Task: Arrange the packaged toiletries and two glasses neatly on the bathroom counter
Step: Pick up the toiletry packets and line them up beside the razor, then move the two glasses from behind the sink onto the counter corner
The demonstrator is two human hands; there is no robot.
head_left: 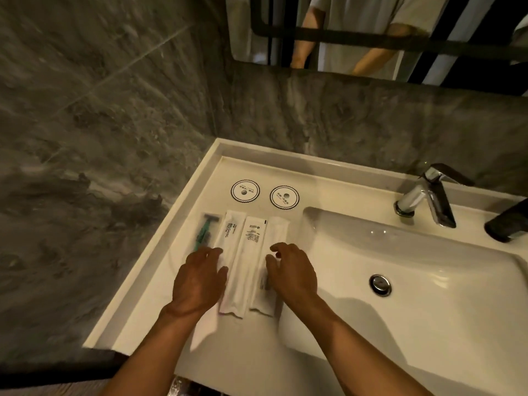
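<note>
Several long packets lie side by side on the white counter (160, 284), left of the basin. From the left: a clear packet with a green razor (205, 230), a white toothbrush packet (228, 235), a white packet with small print (246, 261), and a plain white packet (276, 232). Behind them stand two glasses seen from above, each under a round paper lid: the left glass (245, 190) and the right glass (284, 197). My left hand (197, 278) hovers over the near ends of the left packets, fingers apart. My right hand (293, 271) is over the rightmost packet, fingers curled and apart.
The sink basin (428, 315) with its drain (380, 284) fills the right side. A chrome tap (428, 195) stands at the back, with a dark object (505, 224) at the far right. Grey marble walls close off the left and back. A mirror (371, 32) hangs above.
</note>
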